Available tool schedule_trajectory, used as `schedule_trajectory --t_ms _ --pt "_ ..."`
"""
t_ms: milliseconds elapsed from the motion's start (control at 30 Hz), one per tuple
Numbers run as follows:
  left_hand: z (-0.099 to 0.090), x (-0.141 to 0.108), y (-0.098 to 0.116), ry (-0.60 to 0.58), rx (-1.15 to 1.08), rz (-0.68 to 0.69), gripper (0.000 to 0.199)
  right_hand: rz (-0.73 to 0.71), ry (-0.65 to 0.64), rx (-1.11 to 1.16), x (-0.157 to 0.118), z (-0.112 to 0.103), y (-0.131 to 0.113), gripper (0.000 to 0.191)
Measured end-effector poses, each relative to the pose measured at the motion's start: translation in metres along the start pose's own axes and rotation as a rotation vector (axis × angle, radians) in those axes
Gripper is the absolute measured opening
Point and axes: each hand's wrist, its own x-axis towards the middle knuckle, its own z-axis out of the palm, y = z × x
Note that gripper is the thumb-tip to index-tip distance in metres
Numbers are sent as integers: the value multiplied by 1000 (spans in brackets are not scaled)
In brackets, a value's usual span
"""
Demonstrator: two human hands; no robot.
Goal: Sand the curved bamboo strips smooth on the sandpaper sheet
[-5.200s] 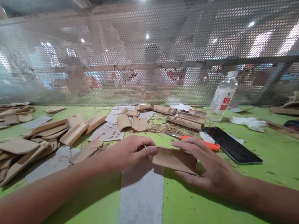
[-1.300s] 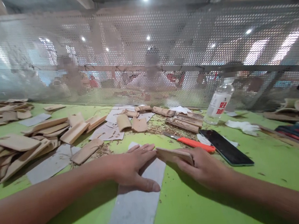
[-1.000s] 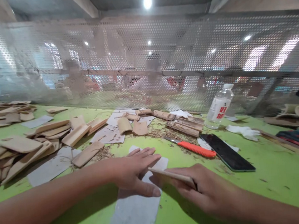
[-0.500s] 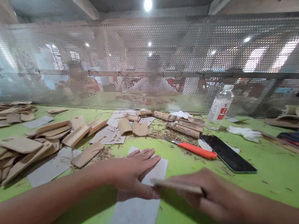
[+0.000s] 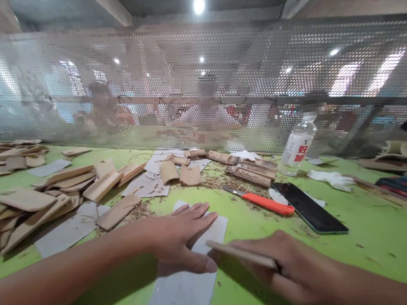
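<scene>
My left hand point(image 5: 183, 235) lies flat with its fingers spread, pressing on a pale grey strip of paper point(image 5: 179, 292) on the green table. Closed round a thin, flat piece of bamboo point(image 5: 242, 254), my right hand point(image 5: 288, 265) is just right of the strip. The bamboo is on edge, and its far end is by my left thumb, over the strip's right side. I cannot tell whether that end touches the paper. Beyond my hands lie an orange-handled utility knife point(image 5: 268, 203) and a black phone point(image 5: 311, 208).
Curved bamboo pieces point(image 5: 25, 199) are heaped at the left, with more sheets of paper point(image 5: 69, 231) beneath. Shavings and bamboo offcuts point(image 5: 250, 174) lie ahead. A plastic bottle point(image 5: 298, 146) and white glove point(image 5: 331, 180) stand and lie at right. A perforated metal screen point(image 5: 181, 86) closes off the back; people sit behind it.
The bamboo piece and my right hand are less blurred than before, and have barely shifted. My left hand stays flat on the paper strip. The whole view has moved slightly.
</scene>
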Motion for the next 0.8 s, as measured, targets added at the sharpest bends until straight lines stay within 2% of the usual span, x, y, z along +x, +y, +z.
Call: schedule_trajectory --t_ms 167,267,300,400,433,500,567,633,700,800 --pt "-2 0 2 7 3 -10 111 48 37 -17 1 -3 -4 29" --pt "-3 0 3 -14 5 5 110 14 -29 -38 0 -6 -1 25" --pt "-3 0 2 -15 7 7 110 22 -17 -63 0 -7 3 24" --pt "-3 -2 2 -3 -8 -8 112 152 156 -95 1 -10 17 23" --pt "-3 -2 2 -1 -13 -9 112 225 216 -31 3 -9 21 25" --pt "-3 -3 2 4 -13 1 110 371 277 269 5 -5 25 36" --pt "-3 -3 3 9 -2 10 106 459 270 684 9 1 25 46" --pt "-3 -3 4 8 3 7 104 480 234 999 12 7 22 49" --pt "-4 -3 5 7 7 4 105 486 207 1134 13 9 21 48" --pt "-4 -2 5 0 11 4 106 497 192 1186 13 8 23 45"
